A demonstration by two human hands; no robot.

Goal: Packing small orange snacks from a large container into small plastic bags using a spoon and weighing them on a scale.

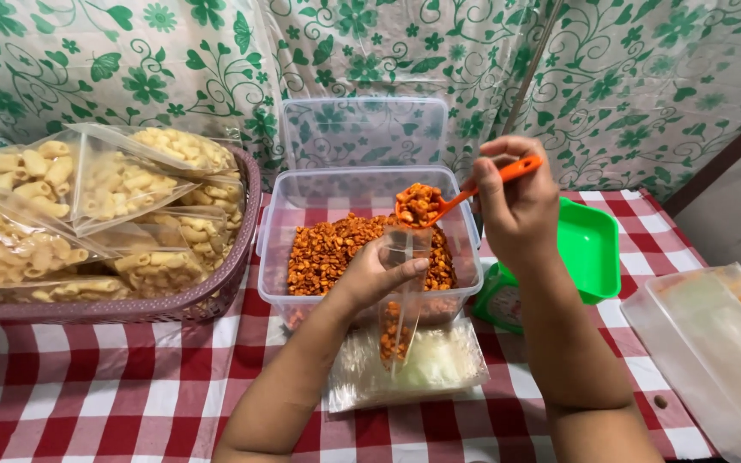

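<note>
My left hand point(373, 276) holds a small clear plastic bag point(399, 296) upright by its mouth, in front of a clear plastic container point(295, 206) of orange-brown snack pieces point(328, 250). Some pieces lie in the bag's bottom. My right hand point(516, 204) grips an orange spoon point(472, 190) heaped with the same pieces, held just above the bag's mouth over the container.
A pink basket point(216, 287) of bagged macaroni snacks sits at left. A stack of empty clear bags point(439, 364) lies under the held bag. A green scale tray point(592, 244) stands at right, a clear lid point(713, 343) beyond it, another lid point(362, 129) behind.
</note>
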